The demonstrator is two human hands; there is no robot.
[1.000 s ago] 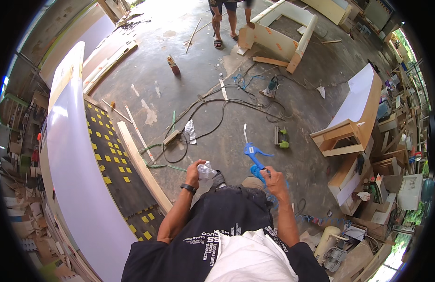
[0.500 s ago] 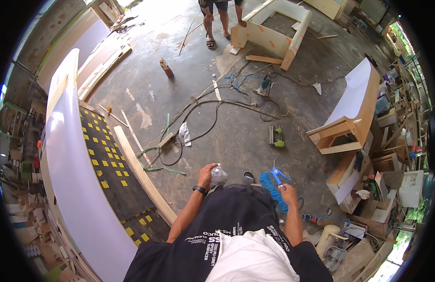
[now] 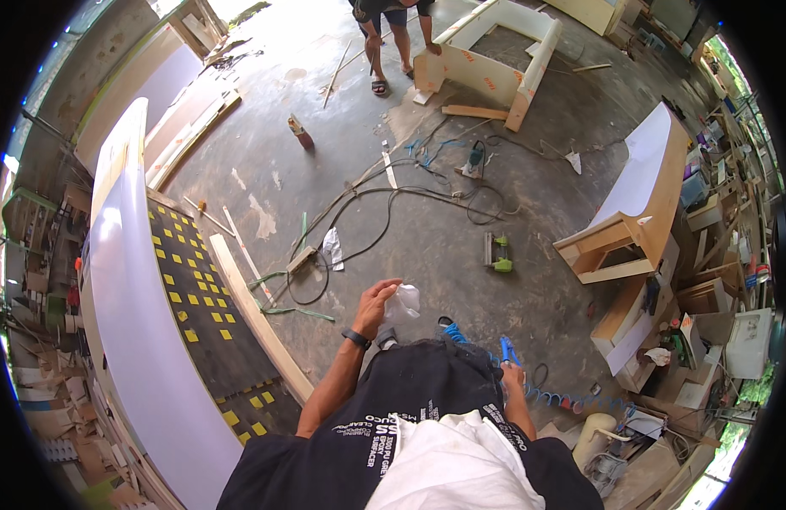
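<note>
My left hand point(image 3: 374, 308), with a dark band at the wrist, pinches a crumpled, see-through plastic bag point(image 3: 405, 302) in front of my body. Lower on the right, my right hand point(image 3: 513, 374) grips a blue air blow gun point(image 3: 507, 350); its nozzle tip is hard to make out. A coiled blue air hose point(image 3: 541, 396) stretches from near that hand toward the right, and more blue coil shows beside my shoe point(image 3: 446, 322). On the floor ahead lies a green and black nail gun point(image 3: 497, 252), apart from both hands.
Black cables point(image 3: 359, 194) loop across the floor ahead, near a power tool point(image 3: 474, 160). At left stands a long white curved panel point(image 3: 142, 323) beside a wooden strip point(image 3: 257, 319). A wooden cabinet piece point(image 3: 618, 246) stands right. Another person point(image 3: 400, 38) touches a frame point(image 3: 473, 72) at the back.
My left hand has risen slightly with the plastic bag, which hangs fuller. My right hand has drawn back toward my body with the blow gun. A foot has come into view under my left arm.
</note>
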